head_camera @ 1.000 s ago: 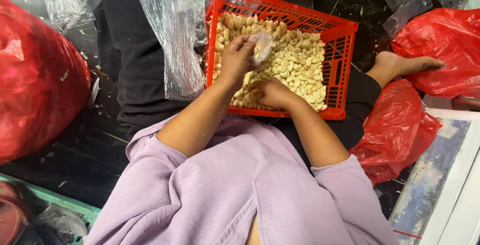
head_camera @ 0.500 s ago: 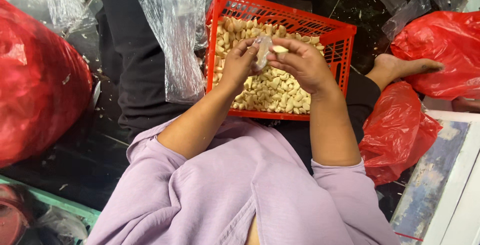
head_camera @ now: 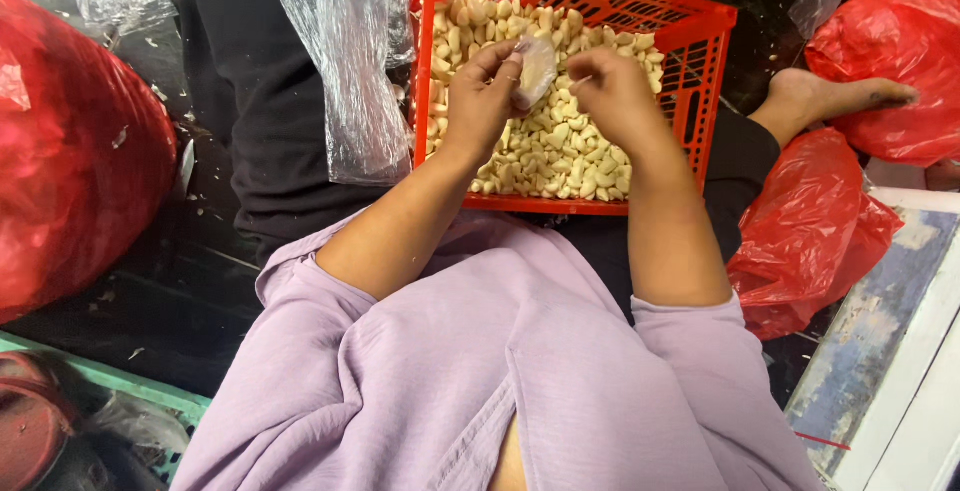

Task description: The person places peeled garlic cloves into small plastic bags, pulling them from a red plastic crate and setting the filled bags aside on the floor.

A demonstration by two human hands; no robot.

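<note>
The person sits on the dark floor (head_camera: pixel 150 281) with a red plastic crate (head_camera: pixel 712 71) resting across the lap, filled with pale peeled garlic cloves (head_camera: pixel 545 151). Both hands meet above the middle of the crate. The left hand (head_camera: pixel 482 91) pinches a single large clove (head_camera: pixel 535 69) between thumb and fingertips, its grip closed on the clove's left side. The clove is held just over the heap, not touching it; its long axis runs roughly near to far with a slight lean, the narrower end pointing toward the far right and the broader end toward the person. The right hand (head_camera: pixel 615 96) is just beside the clove on its right, fingers curled in a clenched grip around something thin at its fingertips that touches the clove's upper edge; what that thin thing is cannot be told.

A clear plastic bag (head_camera: pixel 345 61) hangs against the crate's left wall. A large red bag (head_camera: pixel 75 151) lies at the left, two more red bags (head_camera: pixel 810 241) at the right, and a bare foot (head_camera: pixel 820 99) shows beyond the crate's right side. The lilac blouse (head_camera: pixel 500 381) fills the near part.
</note>
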